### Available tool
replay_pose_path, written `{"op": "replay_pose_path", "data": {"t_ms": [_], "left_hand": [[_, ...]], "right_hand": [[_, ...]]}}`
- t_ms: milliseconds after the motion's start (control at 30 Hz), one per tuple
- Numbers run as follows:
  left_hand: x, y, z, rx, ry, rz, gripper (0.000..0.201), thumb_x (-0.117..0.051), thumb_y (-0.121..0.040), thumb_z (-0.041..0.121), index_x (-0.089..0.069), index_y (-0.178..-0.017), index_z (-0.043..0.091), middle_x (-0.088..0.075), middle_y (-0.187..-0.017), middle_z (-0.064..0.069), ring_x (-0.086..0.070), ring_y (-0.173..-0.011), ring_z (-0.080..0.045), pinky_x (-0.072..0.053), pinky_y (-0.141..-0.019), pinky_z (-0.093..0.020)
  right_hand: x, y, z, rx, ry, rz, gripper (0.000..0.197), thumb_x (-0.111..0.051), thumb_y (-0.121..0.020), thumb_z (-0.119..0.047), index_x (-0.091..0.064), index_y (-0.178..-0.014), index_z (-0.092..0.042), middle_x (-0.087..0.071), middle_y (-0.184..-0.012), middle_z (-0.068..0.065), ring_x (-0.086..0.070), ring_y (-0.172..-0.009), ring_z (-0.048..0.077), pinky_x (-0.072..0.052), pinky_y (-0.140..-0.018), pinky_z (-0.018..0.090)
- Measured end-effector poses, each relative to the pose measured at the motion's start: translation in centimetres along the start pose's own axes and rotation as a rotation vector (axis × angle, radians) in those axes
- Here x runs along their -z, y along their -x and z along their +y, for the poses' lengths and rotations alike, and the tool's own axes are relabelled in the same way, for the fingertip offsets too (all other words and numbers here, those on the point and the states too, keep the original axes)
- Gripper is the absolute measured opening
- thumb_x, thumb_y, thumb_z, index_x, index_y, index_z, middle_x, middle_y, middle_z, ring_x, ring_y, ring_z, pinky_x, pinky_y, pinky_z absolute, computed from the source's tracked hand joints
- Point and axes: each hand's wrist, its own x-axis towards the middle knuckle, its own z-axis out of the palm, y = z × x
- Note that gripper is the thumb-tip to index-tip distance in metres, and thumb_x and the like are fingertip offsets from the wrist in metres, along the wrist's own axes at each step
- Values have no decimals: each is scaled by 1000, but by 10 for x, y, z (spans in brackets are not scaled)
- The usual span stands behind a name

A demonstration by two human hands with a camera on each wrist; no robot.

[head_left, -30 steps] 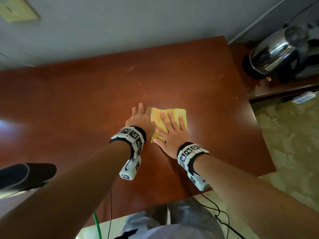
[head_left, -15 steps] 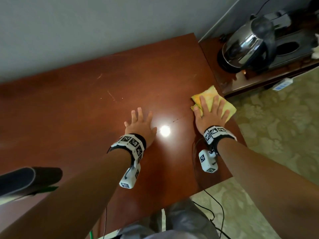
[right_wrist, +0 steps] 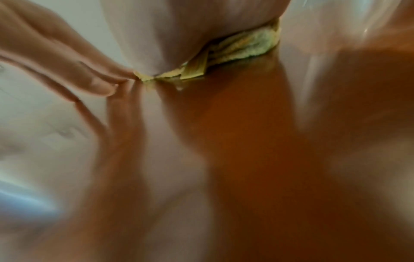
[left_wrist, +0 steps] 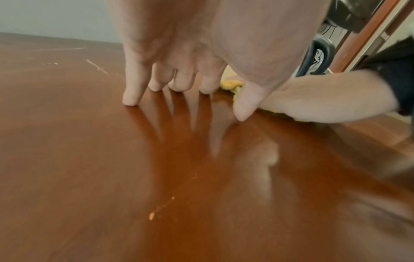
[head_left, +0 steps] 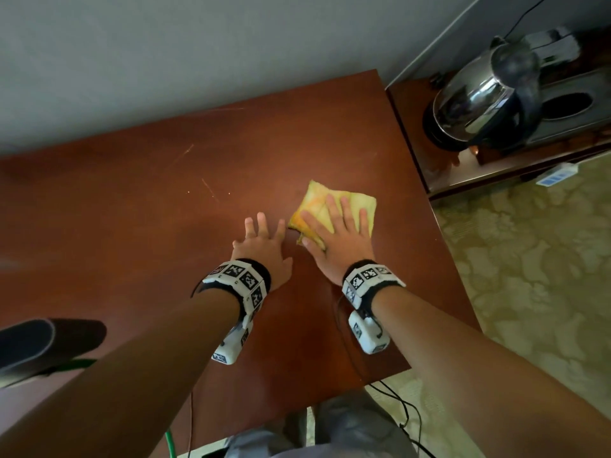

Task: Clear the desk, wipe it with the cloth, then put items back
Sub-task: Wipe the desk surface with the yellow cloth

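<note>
I'm seeing one yellow cloth (head_left: 334, 206) near the desk's (head_left: 132, 209) right edge, my right hand (head_left: 337, 239) pressing it flat, left hand (head_left: 264, 249) resting spread beside it, holding nothing.

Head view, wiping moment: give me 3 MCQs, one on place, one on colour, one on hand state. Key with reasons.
1. Where does the kettle stand?
A. on the desk beside the cloth
B. on the lower side unit to the right of the desk
C. on the floor

2. What colour is the cloth?
A. blue
B. white
C. yellow

3. How does the right hand meet the cloth?
A. flat on top, fingers straight
B. bunches it in a fist
C. hovers well above it

Key: 1 B, the kettle sits past the right edge of the desk. 2 C, yellow fabric shows around the fingers. 3 A, the palm lies spread on it, while the left hand rests on bare wood.
</note>
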Motion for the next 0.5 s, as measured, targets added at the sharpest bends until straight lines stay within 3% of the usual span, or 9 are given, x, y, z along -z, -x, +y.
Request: {"op": "replay_pose_path", "data": {"t_ms": [100,200,367,500], "left_hand": [[1,1,0,1,17,-3,79,-40,-98,52,7,-157,28,15,-163,-12,7,-150,-36,-28,-115,-55],[3,0,-1,8,40,-13,78,-40,-98,51,6,-157,30,15,-163,-11,6,-150,-35,-30,-115,-55],[4,-2,-1,16,47,-31,79,-43,-98,50,5,-157,31,15,-163,-10,6,-150,-35,-31,-114,-55],[7,-4,10,64,52,-42,82,-42,-97,52,6,-157,26,15,-163,-15,6,-150,-39,-35,-111,-55]], "right_hand": [[14,-12,47,-218,-53,-4,57,-9,-99,-65,0,-154,-53,15,-166,1,19,-151,28,13,-118,57],[26,-17,86,-425,-120,39,58,-13,-100,-64,-2,-155,-50,12,-167,4,15,-152,28,8,-120,58],[19,-9,67,-542,-176,60,58,-13,-101,-62,-1,-156,-49,14,-167,6,17,-151,30,9,-119,59],[1,22,23,-459,-139,48,57,-13,-102,-59,2,-155,-48,13,-166,10,17,-151,35,8,-118,62]]}}
